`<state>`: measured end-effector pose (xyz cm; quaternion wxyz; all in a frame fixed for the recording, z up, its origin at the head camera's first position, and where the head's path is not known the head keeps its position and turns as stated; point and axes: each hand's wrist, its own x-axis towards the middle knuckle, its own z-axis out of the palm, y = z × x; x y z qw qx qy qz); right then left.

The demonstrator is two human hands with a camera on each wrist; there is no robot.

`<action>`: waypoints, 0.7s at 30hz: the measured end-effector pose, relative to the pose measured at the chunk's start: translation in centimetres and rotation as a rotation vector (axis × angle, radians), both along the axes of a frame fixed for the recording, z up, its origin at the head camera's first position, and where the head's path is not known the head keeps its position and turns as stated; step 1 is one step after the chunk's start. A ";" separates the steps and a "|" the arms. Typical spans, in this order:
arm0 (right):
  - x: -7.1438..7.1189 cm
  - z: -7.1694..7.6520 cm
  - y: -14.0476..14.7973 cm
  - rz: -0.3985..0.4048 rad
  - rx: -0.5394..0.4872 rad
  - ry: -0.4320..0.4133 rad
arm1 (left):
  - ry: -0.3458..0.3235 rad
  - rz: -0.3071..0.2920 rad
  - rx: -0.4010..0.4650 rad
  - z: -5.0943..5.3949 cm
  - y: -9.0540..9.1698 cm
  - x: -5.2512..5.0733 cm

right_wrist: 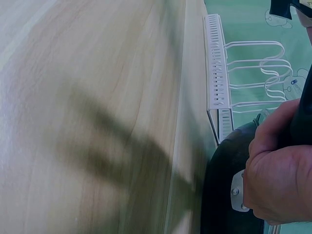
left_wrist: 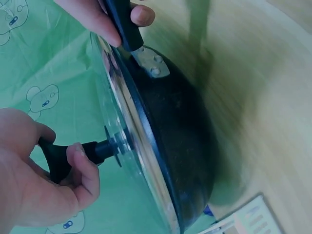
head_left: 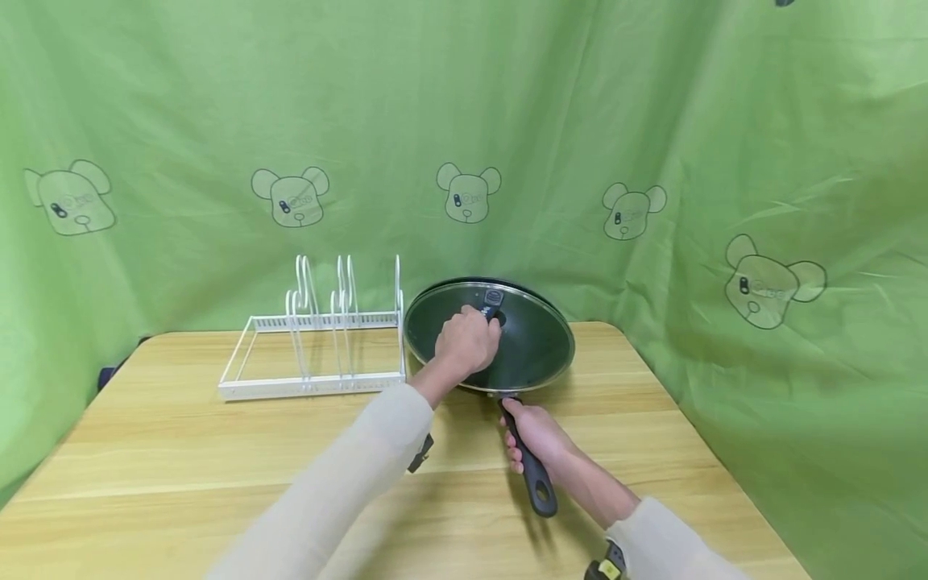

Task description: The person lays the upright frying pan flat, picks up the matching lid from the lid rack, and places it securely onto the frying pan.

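Note:
A dark frying pan [left_wrist: 183, 126] with a glass lid [head_left: 532, 346] over its mouth is in the head view, right of the white rack. My left hand [head_left: 467, 342] grips the lid's black knob [left_wrist: 61, 158], its fingers curled round it in the left wrist view. With my right hand [head_left: 540, 435] I hold the pan's long black handle [head_left: 536, 475] close to the riveted joint. The lid lies against the pan's rim, and both face up toward me at a tilt. In the right wrist view the right hand covers part of the handle.
A white wire rack [head_left: 312, 387] with several upright loops stands on the wooden table [head_left: 217, 483], just left of the pan. Green cloth [head_left: 551, 121] printed with bear heads hangs behind the table and along its sides.

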<state>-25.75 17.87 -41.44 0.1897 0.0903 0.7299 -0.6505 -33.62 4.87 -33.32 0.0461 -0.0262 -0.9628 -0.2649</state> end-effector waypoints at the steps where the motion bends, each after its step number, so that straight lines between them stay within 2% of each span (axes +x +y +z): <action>1: 0.0 0.0 0.0 0.000 -0.004 -0.001 | 0.002 0.008 0.010 -0.1 0.1 -0.1; 6: 0.1 0.1 0.0 0.000 0.001 0.001 | 0.007 0.040 0.088 -0.9 0.5 -0.5; 10: 0.0 0.1 -0.3 0.009 -0.005 -0.006 | 0.047 0.066 0.126 -1.5 0.6 -0.8; 13: 0.0 0.2 -0.4 0.015 -0.010 -0.005 | 0.076 0.071 0.151 -1.8 0.6 -0.9; 21: 0.0 -0.1 0.1 0.004 -0.007 -0.007 | 0.094 0.079 0.209 -2.6 1.3 -1.1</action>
